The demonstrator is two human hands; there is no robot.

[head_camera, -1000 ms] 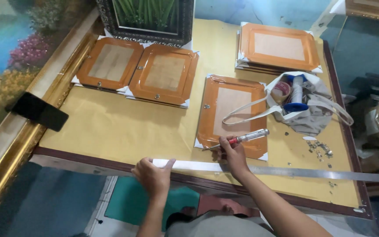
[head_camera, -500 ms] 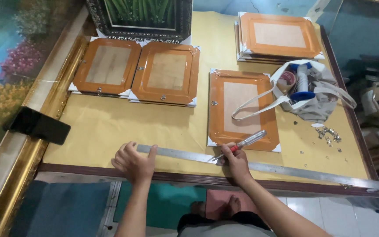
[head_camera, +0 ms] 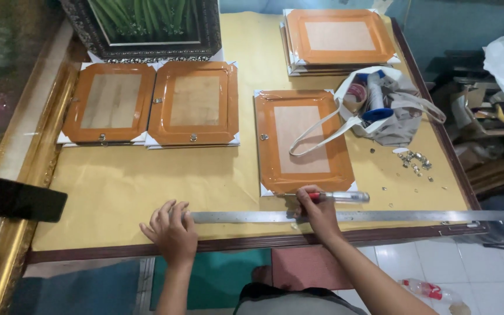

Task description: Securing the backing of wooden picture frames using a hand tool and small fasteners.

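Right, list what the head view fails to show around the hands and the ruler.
- Tip of the red-handled tool in the right hand: hidden by its fingers.
- Metal ruler markings: too small.
- Ruler's left end: covered by the left hand.
- Cloth bag contents: mostly hidden by the fabric.
- Small metal bits: too small to identify.

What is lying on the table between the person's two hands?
In the head view, the long steel ruler spans the gap from the left hand to the right hand, over yellow paper.

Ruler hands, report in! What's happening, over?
Left hand flat on ruler end. Right hand holds screwdriver by orange frame. Nothing in the way.
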